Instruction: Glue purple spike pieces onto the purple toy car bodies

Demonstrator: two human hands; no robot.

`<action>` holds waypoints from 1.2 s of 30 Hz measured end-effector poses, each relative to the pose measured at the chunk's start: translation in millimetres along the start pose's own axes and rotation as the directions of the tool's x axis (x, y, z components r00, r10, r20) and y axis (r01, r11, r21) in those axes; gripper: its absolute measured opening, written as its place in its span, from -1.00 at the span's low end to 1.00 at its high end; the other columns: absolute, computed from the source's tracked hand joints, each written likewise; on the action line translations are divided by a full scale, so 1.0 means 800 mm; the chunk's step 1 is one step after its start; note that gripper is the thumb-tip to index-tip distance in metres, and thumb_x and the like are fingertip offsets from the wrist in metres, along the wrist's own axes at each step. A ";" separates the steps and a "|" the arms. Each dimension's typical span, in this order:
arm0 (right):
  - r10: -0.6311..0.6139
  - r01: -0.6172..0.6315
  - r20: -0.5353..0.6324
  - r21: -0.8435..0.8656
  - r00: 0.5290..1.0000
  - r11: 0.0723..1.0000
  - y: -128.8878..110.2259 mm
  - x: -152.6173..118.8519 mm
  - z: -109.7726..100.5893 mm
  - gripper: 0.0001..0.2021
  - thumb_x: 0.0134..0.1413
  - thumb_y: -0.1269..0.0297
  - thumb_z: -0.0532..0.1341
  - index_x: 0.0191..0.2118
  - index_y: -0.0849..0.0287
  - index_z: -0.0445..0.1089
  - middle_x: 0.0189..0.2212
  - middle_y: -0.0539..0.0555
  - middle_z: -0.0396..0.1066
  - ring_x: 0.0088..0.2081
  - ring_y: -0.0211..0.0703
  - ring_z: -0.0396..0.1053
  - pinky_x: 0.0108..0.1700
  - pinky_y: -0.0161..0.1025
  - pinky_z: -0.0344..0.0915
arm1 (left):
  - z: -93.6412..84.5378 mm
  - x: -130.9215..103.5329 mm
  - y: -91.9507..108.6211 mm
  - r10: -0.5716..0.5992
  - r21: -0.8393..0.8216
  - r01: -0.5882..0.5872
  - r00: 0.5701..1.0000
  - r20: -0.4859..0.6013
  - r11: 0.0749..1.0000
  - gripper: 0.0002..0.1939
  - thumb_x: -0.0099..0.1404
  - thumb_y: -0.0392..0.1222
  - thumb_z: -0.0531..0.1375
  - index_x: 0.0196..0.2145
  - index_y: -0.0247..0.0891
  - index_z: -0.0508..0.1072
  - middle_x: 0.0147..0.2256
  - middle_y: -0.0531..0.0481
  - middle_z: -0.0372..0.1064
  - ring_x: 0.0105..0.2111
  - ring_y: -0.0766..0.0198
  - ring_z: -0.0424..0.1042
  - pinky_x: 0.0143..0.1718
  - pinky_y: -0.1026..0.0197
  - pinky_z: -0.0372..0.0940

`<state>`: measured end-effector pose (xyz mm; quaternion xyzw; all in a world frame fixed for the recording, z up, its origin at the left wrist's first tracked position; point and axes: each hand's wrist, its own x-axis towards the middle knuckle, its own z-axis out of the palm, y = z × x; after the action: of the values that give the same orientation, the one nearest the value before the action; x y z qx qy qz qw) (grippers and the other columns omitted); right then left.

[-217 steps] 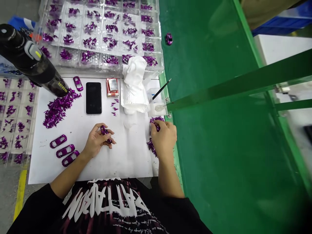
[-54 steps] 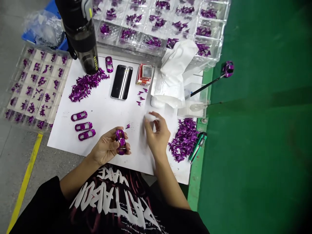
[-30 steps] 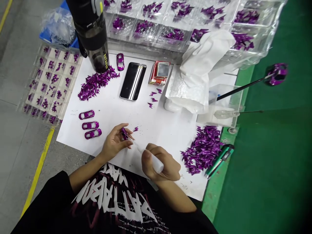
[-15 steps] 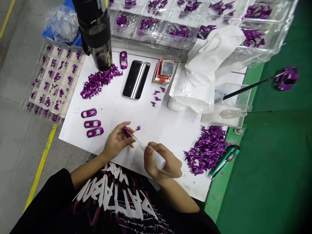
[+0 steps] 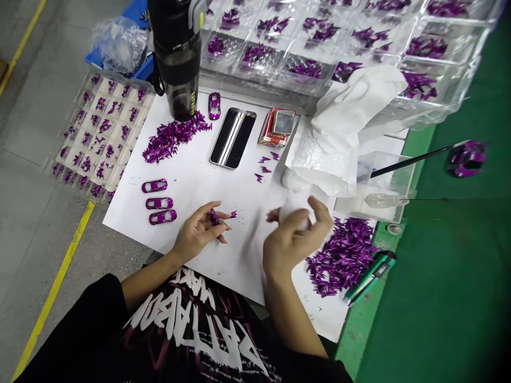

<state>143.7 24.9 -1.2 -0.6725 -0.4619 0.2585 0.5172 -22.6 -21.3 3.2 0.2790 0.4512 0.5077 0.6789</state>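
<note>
Between the thumb and fingers of my left hand (image 5: 199, 232) is a purple toy car body (image 5: 214, 217), held on edge over the white paper. A small purple pronged part (image 5: 233, 214) lies on the sheet just beyond those fingertips. My right hand (image 5: 289, 242) is closed around a white squeeze bottle (image 5: 293, 207), partly hidden by the fingers and blurred. It is above the paper, left of a heap of purple pointed parts (image 5: 341, 255). Three purple car bodies (image 5: 159, 203) lie in a column left of my left hand.
A dark drink bottle (image 5: 178, 64) stands by another purple heap (image 5: 171, 138). Nearby lie a phone (image 5: 232, 138), a red box (image 5: 275, 127) and white tissue (image 5: 339, 122). Clear compartment trays (image 5: 235, 74) line the back. A rod carrying a car (image 5: 466, 158) juts right; a green knife (image 5: 371, 276) lies below.
My right hand has moved the squeeze bottle away from the car body, up and to the right. My left hand keeps the car body in nearly the same place. The whole view has shifted slightly.
</note>
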 end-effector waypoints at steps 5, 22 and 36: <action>0.013 0.010 0.074 -0.299 0.997 0.954 0.003 0.010 0.007 -0.64 0.16 0.00 0.32 -0.06 0.14 0.45 -0.05 0.14 0.53 -0.34 -0.17 0.40 -0.17 -0.12 0.37 | -0.003 0.000 -0.007 0.003 -0.034 -0.002 1.000 0.025 0.999 -0.38 0.26 -0.03 0.44 0.20 -0.17 0.40 -0.09 -0.11 0.46 -0.18 0.18 0.54 -0.33 0.18 0.55; -0.323 0.556 0.601 -0.251 0.731 0.792 -0.077 0.122 0.270 -0.35 0.44 -0.07 0.01 0.31 0.46 0.23 0.34 0.55 0.20 0.42 0.27 0.12 0.40 0.21 0.14 | -0.004 -0.003 -0.017 0.046 -0.079 -0.040 0.996 0.072 0.996 -0.43 0.25 0.02 0.42 0.13 -0.21 0.41 -0.19 -0.05 0.41 -0.27 0.24 0.52 -0.35 0.20 0.51; -0.312 0.604 0.727 -0.175 0.612 0.778 -0.067 0.088 0.244 -0.63 0.43 0.14 0.05 0.14 0.22 0.40 0.26 0.31 0.39 0.30 0.09 0.34 0.32 0.02 0.29 | -0.003 0.003 -0.016 0.018 -0.119 -0.004 0.993 0.116 0.993 -0.41 0.23 0.08 0.42 0.11 -0.20 0.42 -0.19 -0.06 0.39 -0.25 0.19 0.51 -0.32 0.13 0.52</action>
<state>-5.9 178.5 -6.7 -0.4817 -0.8163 0.2332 0.2175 -18.8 -23.5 -9.4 0.2699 0.3781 0.5200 0.7168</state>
